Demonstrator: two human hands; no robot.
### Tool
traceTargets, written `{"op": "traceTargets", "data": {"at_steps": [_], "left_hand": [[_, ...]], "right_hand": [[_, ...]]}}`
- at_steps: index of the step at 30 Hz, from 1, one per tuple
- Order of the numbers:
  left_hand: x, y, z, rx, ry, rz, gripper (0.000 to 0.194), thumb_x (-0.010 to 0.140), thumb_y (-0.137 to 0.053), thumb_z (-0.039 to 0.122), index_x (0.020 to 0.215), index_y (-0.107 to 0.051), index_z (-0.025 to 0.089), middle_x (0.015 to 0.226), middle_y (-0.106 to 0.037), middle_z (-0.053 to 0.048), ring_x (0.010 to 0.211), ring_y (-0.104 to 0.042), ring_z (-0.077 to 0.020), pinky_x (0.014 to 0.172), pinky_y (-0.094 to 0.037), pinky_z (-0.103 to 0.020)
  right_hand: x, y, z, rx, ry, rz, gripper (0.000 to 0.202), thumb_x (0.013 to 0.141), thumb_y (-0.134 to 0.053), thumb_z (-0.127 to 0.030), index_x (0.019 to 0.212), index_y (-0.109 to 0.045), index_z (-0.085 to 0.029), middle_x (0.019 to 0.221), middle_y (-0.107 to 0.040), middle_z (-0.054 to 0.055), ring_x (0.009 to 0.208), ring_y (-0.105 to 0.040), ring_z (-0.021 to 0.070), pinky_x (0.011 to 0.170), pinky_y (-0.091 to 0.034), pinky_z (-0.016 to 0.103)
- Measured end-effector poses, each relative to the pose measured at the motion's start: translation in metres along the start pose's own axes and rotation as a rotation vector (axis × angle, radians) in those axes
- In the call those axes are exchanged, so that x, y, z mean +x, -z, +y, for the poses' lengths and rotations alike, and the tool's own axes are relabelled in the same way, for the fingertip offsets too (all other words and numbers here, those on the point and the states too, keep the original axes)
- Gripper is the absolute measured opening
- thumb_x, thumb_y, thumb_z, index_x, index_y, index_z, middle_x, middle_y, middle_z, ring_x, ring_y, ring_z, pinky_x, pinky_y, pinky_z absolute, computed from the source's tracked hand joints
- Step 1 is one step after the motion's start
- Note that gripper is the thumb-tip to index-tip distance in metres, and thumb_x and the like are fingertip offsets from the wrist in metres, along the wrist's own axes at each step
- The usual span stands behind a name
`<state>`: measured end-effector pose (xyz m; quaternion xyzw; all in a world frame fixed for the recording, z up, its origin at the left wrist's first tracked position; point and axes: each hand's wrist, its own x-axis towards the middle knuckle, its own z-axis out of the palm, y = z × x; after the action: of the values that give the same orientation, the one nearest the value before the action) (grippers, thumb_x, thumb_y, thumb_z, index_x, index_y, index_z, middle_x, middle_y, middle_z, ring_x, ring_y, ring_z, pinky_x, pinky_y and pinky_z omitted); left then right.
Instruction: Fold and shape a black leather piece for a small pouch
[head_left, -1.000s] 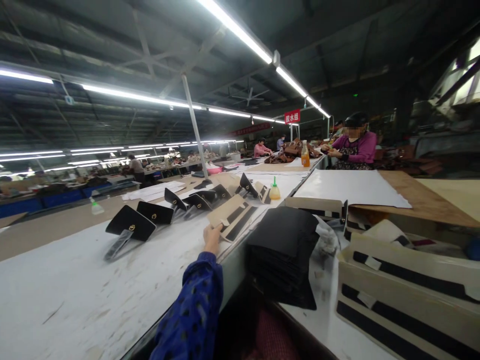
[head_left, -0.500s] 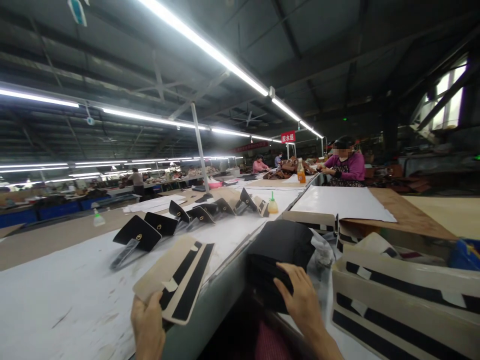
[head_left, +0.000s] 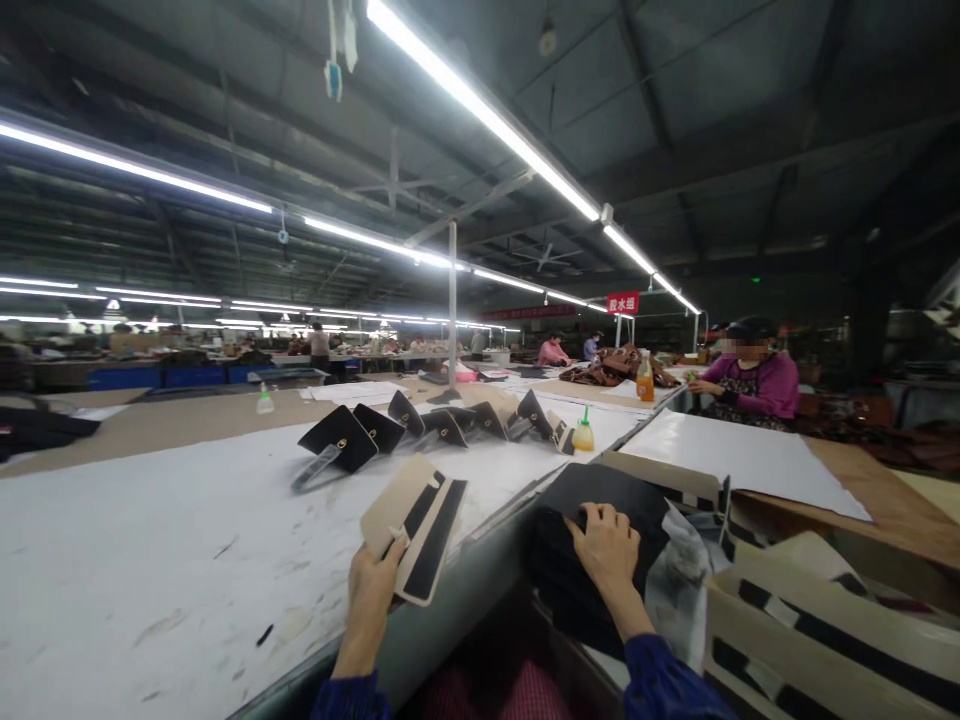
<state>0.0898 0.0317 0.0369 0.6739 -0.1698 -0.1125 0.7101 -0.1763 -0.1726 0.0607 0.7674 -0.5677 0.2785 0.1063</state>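
The head view showed a long white table (head_left: 150, 540) filling the left and lower left of the frame. Just left of centre stood a row of black flaps (head_left: 420, 425) with small gold clasps, propped at a tilt on the table.

At lower centre the left hand (head_left: 373, 585) was closed on the near corner of a beige panel (head_left: 415, 522), thumb on top. The panel was a flat, rounded-cornered piece, tan on its face, with two broad black strips running its length and a small pale tab between them; it was held tilted above the table's front edge.

Right of it, the right hand (head_left: 609, 548) lay palm down on a stack of black pieces (head_left: 592, 500), fingers curled over the top sheet's far edge; whether it pinched that sheet could not be told. The stack sat in the gap beside the table.

At lower right stood beige panels with black strips (head_left: 817, 640), stacked on edge. In the middle right a seated person in a purple top (head_left: 750, 385) worked by a white sheet (head_left: 735, 455).
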Motion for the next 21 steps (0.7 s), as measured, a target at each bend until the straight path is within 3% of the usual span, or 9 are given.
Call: {"op": "traceTargets", "data": {"at_steps": [5,12,21], "left_hand": [[0.0,0.001,0.0,0.111,-0.073,0.009,0.012,0.092,-0.063,0.021,0.099,-0.066,0.012,0.1,-0.069,-0.005,0.1,-0.065,-0.0204,0.092,-0.052,-0.044],[-0.008,0.001,0.006,0.182,-0.161,0.009,0.018,0.094,-0.061,0.028,0.103,-0.066,0.013,0.106,-0.068,-0.007,0.103,-0.065,-0.0214,0.094,-0.051,-0.045],[-0.015,0.004,0.012,0.175,-0.209,0.006,0.02,0.095,-0.059,0.029,0.104,-0.066,0.013,0.101,-0.069,-0.006,0.099,-0.066,-0.0209,0.093,-0.051,-0.045]], "right_hand": [[0.011,0.012,-0.002,-0.029,0.0,-0.109,0.035,0.097,-0.053,-0.047,0.114,-0.062,-0.017,0.112,-0.062,0.008,0.103,-0.06,0.0226,0.089,-0.049,0.044],[0.019,0.02,0.0,-0.006,0.008,-0.258,0.032,0.1,-0.051,-0.042,0.118,-0.061,-0.018,0.12,-0.061,0.009,0.106,-0.06,0.0225,0.092,-0.05,0.046],[0.017,0.021,0.006,0.097,0.0,-0.276,0.029,0.1,-0.051,-0.04,0.115,-0.063,-0.017,0.119,-0.063,0.008,0.104,-0.062,0.0211,0.093,-0.05,0.045]]}}
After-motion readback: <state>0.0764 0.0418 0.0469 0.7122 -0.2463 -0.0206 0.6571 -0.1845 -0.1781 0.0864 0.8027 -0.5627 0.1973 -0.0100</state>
